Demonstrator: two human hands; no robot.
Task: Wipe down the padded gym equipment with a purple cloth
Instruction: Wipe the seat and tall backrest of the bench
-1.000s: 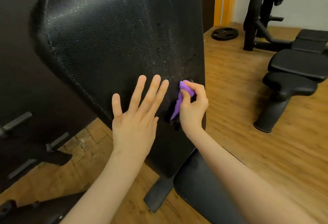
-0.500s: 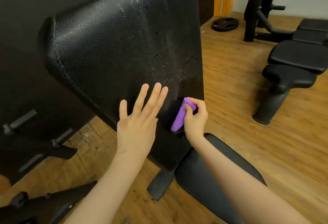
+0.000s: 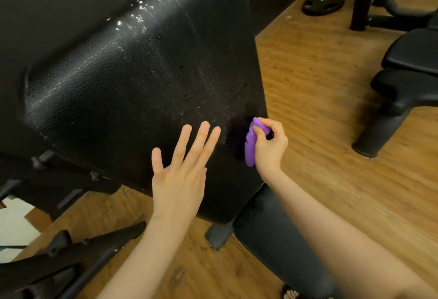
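Note:
A large black padded backrest (image 3: 132, 80) tilts across the middle of the view, its textured surface speckled with wet droplets. My right hand (image 3: 269, 147) grips a bunched purple cloth (image 3: 250, 147) and holds it against the pad near its right edge. My left hand (image 3: 180, 175) is spread with straight fingers in front of the pad's lower part, left of the cloth; whether it touches the pad I cannot tell. The black seat pad (image 3: 279, 239) lies below my right forearm.
Wooden floor (image 3: 320, 109) stretches to the right. Another black padded bench (image 3: 407, 80) stands at right, a weight plate (image 3: 323, 3) lies on the floor at the back, beside a black machine frame (image 3: 369, 0). Black metal frame bars (image 3: 71, 258) run at lower left.
My right hand has slid the cloth down the pad's right edge. My left hand stays spread beside it. My view has shifted down, showing more of the pad's top.

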